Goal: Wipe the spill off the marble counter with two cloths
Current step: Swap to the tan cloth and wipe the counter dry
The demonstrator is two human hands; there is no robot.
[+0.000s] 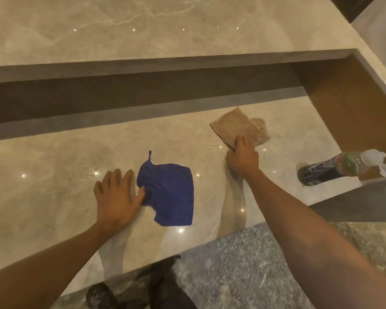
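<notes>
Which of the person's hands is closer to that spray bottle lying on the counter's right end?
Right. The right hand rests on the tan cloth's near edge, just left of the dark spray bottle. The left hand is much farther left, touching the blue cloth.

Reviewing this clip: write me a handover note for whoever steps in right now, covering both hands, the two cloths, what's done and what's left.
Left hand: flat and open on the marble counter, thumb touching the left edge of the blue cloth; not gripping it.
Right hand: fingers pressing the near edge of the beige cloth, farther back and to the right.
Spray bottle lies on its side at the counter's right edge.
Done: both cloths are laid out on the counter.
Left: no clear puddle is visible, only a faint wet sheen near the left hand, so wiping progress cannot be judged; take up both cloths and wipe.
</notes>
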